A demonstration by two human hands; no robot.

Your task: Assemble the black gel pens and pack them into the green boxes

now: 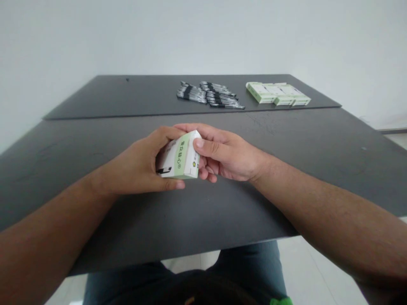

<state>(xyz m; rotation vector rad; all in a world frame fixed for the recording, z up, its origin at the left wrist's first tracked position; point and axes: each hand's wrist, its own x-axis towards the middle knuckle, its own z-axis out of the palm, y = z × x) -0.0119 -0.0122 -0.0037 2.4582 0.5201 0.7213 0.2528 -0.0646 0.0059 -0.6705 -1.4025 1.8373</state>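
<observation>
Head view: pens (221,99) and cartons (284,91) lie beyond the box (180,156).

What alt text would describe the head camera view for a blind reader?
A person's left hand and right hand hold a white-and-green box above a dark table. Farther back lie groups of pens and, to their right, similar boxes.

Left hand (140,165) curled in a grip, thumb nearest the body; right hand (233,156) with thumb pointing left, lower fingers bent. Bare forearms (295,188) converge centrally.
</observation>
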